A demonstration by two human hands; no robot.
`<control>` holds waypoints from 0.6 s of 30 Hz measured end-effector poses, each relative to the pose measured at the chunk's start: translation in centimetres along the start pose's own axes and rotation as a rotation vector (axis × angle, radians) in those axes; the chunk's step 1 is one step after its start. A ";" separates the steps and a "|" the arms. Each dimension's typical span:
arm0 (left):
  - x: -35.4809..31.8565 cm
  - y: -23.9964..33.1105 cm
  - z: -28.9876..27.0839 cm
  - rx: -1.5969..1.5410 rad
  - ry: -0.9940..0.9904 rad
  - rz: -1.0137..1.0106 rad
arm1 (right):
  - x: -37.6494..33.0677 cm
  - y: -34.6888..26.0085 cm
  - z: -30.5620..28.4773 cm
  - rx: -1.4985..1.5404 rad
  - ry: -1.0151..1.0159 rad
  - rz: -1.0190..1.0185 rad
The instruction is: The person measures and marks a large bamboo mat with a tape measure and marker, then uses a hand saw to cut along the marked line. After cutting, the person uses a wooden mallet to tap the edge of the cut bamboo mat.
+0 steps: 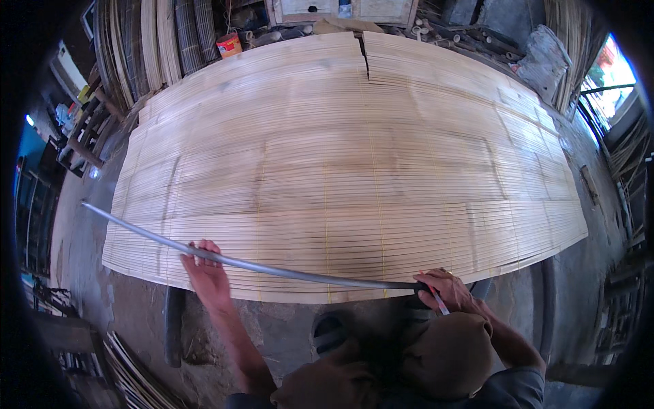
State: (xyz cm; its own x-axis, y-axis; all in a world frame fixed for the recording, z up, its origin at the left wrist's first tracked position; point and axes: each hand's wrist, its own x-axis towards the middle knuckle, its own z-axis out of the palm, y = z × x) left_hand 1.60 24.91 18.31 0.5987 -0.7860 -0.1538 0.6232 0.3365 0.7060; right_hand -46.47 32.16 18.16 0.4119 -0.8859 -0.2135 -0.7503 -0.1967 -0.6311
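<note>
A long grey metal tube [286, 270] slants across the near edge of a large slatted bamboo mat [340, 163]. My left hand [208, 271] holds the tube partway along, fingertips showing past its far side. The tube's far left end sticks out beyond the mat. At the other end, near a dark tip, my right hand [451, 290] is closed around the tube. A thin red-and-white pen-like stick [436, 300] also sits in that hand, between its fingers. Yellow threads run through the mat's slats, and a split shows at its far edge.
Rolled slats [160, 41] stand at the back left beside an orange-red bucket [229, 46]. A grey sack [545, 58] and bamboo poles lie at the back right. Loose strips [139, 368] rest at the lower left. Dark curved supports [174, 327] show under the mat's near edge.
</note>
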 end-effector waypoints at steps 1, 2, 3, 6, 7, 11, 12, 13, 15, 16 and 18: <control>1.1 -0.3 0.3 0.008 -0.001 0.006 | -0.9 0.9 0.1 -0.017 0.035 0.003; 1.6 0.0 0.7 0.024 -0.003 0.026 | -1.5 1.5 0.4 -0.025 0.070 -0.007; 1.8 -0.5 0.5 -0.024 -0.133 -0.019 | -1.9 1.9 0.5 -0.033 0.105 -0.017; 2.0 -3.2 -0.9 -0.069 -0.425 -0.100 | -1.5 0.5 0.6 0.000 0.078 0.067; -0.4 -5.3 1.6 -0.015 -0.177 -0.148 | -1.9 0.6 0.6 0.009 0.112 0.082; -9.5 -11.3 4.5 0.664 -0.805 -0.408 | -1.4 -0.1 1.6 0.088 0.241 0.081; -10.8 -11.8 4.6 0.870 -1.066 -0.486 | -1.4 -0.3 1.6 0.110 0.271 0.083; -11.3 -11.7 4.8 0.929 -1.305 -0.503 | -1.6 -0.1 1.6 0.113 0.333 0.076; -12.7 -12.2 5.7 0.959 -1.819 -0.541 | -3.6 0.2 0.8 0.078 0.457 0.105; -12.9 -12.8 5.8 1.023 -1.779 -0.549 | -4.9 2.8 2.2 0.091 0.683 -0.058; -11.2 -13.0 5.2 1.145 -1.701 -0.578 | -8.1 5.4 1.6 0.017 0.735 0.167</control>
State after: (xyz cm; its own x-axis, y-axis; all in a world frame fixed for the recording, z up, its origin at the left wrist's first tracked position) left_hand -15.82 26.59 14.48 -0.8339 -0.4640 -0.2989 -0.3742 0.0770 0.9242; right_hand -53.01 38.95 15.32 -0.1622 -0.9568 0.2414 -0.7619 -0.0340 -0.6468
